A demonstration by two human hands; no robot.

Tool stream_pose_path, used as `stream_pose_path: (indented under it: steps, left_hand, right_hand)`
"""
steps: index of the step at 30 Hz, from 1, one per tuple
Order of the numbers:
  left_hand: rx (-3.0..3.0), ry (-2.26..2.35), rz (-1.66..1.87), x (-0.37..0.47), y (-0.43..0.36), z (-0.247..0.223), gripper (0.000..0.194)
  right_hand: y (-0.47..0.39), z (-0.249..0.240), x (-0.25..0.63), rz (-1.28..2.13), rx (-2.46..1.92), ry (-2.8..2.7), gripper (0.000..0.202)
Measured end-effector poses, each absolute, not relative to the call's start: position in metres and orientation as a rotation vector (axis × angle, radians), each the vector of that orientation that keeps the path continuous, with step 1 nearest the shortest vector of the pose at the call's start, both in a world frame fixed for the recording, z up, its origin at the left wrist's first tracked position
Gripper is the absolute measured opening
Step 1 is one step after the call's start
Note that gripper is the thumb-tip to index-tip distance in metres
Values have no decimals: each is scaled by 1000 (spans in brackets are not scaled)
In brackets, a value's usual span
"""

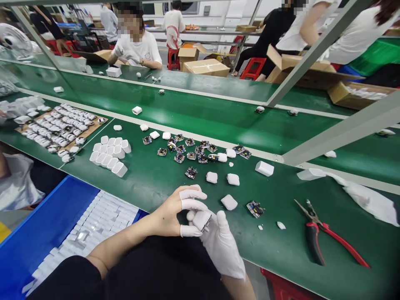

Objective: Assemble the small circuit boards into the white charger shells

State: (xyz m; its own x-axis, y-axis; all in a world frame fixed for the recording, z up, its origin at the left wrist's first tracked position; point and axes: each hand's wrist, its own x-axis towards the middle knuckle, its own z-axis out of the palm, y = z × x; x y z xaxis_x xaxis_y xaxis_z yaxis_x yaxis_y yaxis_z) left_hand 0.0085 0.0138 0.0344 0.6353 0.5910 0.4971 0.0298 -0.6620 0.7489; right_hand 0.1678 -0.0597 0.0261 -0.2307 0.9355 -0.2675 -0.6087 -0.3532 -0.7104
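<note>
Left hand (184, 210) and gloved right hand (223, 241), both part-curled, grip a white plug housing (201, 220) between them, above the table's near edge, left of the red-handled pliers (325, 229)

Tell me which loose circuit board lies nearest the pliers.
The circuit board lying by itself between the rounded white piece and the red-handled pliers; the other loose boards sit farther off, most bunched toward the bench's far edge.
</note>
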Motion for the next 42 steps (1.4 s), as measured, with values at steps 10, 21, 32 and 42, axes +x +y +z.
stream_pose_path:
  steps: [10, 21, 32, 42]
  left_hand:
    - [1986, 627, 799, -8, 12, 34, 71]
    - [2063, 1020, 631, 1, 15, 10, 53]
    - [2221, 1308, 529, 13, -1, -11, 61]
    - [2167, 1240, 397, 7, 7, -5, 46]
  right_hand:
    - [-58, 33, 180, 1947, -808, -273, 38]
    - [-51, 13, 190, 1354, -1258, -734, 57]
    - [-45, 2, 176, 1330, -1259, -804, 53]
    - [-43, 7, 180, 906, -1399, -1473, 44]
